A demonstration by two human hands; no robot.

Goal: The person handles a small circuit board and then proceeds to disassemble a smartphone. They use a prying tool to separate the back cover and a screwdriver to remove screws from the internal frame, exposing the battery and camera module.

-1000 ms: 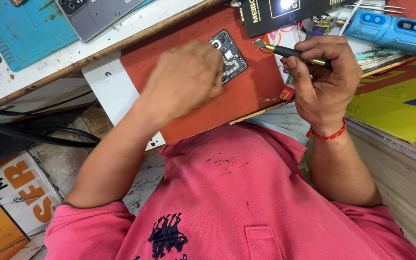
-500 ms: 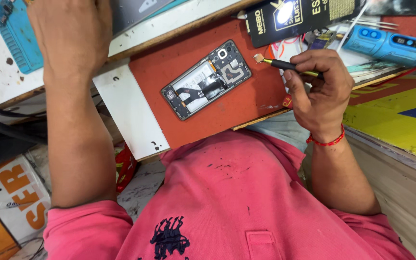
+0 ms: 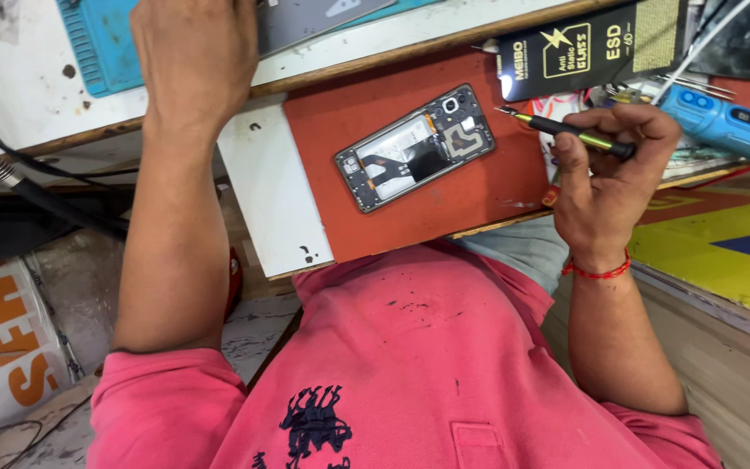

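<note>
An opened phone [image 3: 416, 148] with its back cover off lies at an angle on a red mat [image 3: 488, 195], its inner parts showing. My right hand [image 3: 609, 187] is shut on a thin black and green screwdriver [image 3: 570, 132], whose tip points left and hovers just right of the phone's top end. My left hand [image 3: 193, 61] reaches to the far side of the bench, over a blue work mat [image 3: 101, 43] and a grey flat device [image 3: 305, 22]. Its fingers run past the top edge of the frame, so what they touch is hidden.
A white board [image 3: 266, 191] lies left of the red mat. A black packet [image 3: 583, 48] and a blue hand tool [image 3: 726, 122] sit at the back right. Dark cables [image 3: 28, 187] and a printed carton [image 3: 10, 339] are below the bench at the left.
My left hand has lifted off the phone and moved up and left to the blue mat, uncovering the phone. My right hand still holds the screwdriver near the phone.
</note>
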